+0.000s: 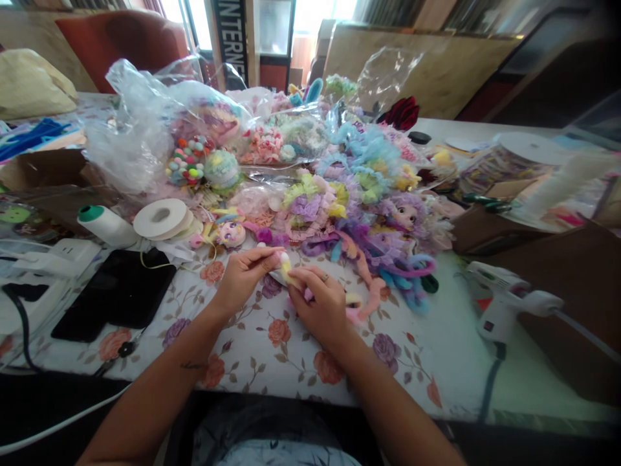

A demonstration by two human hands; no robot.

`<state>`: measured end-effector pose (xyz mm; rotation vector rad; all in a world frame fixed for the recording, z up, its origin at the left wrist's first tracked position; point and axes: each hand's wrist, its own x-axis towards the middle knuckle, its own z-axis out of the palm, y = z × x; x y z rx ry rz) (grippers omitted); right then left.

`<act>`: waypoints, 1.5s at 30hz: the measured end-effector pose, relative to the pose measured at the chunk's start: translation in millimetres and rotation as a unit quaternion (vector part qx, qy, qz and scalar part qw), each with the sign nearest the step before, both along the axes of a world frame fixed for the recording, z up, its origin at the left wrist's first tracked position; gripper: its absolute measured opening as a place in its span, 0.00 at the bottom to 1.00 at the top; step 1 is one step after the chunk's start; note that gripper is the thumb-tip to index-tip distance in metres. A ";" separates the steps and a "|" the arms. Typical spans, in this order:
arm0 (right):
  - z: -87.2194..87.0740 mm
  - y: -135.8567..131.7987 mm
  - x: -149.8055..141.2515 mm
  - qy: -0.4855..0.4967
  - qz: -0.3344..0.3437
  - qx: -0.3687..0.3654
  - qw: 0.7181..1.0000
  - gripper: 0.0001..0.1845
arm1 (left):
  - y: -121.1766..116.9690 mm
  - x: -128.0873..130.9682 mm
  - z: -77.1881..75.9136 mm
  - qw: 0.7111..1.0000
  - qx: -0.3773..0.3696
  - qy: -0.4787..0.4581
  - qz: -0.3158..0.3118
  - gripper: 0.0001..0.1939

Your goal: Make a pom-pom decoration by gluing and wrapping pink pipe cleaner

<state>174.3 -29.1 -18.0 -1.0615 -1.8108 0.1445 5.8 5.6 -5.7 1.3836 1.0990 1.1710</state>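
Note:
Over the flowered tablecloth [233, 362], my left hand [242, 275] pinches the pink and white end of a small fuzzy yellow-and-pink piece [286, 264]. My right hand [324, 307], wearing a ring, grips its yellow lower end, its fingers curled inward. The piece looks like plush chenille stem, but it is too small to be sure. Beside the right hand, a peach-pink fuzzy stem [372, 299] lies curled on the cloth. Just beyond the hands rest a small doll head [231, 234] and purple fuzzy stems [323, 244].
Behind is a heap of pastel lace and yarn trims [310, 207], with plastic bags [140, 123] and a doll [405, 213]. On the left are a black phone [138, 285], a ribbon spool [162, 219] and a thread cone [107, 225]. A glue gun [499, 298] stands right, by a cardboard box [557, 310].

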 end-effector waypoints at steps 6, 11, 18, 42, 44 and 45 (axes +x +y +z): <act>6.6 1.1 -2.2 0.268 0.087 -0.264 0.923 0.12 | -1.5 1.4 2.0 0.999 0.026 0.008 0.020 0.14; 4.7 7.4 0.0 0.365 0.131 -0.373 0.843 0.16 | -5.8 7.0 0.7 0.998 0.054 0.002 -0.017 0.10; 2.1 6.6 -4.2 0.322 0.083 -0.319 0.887 0.12 | -6.0 8.9 -4.6 0.997 0.044 -0.023 -0.053 0.11; 7.0 -1.1 -6.4 0.224 -0.022 -0.169 0.960 0.05 | -21.3 -9.9 28.3 0.855 0.176 0.487 0.027 0.25; 6.5 -1.6 -5.9 0.232 -0.018 -0.179 0.956 0.05 | -34.7 -20.9 37.9 0.788 0.141 0.597 0.040 0.30; 6.8 -2.2 -6.0 0.234 -0.016 -0.182 0.955 0.05 | -41.3 -28.3 40.7 0.764 0.117 0.630 0.070 0.31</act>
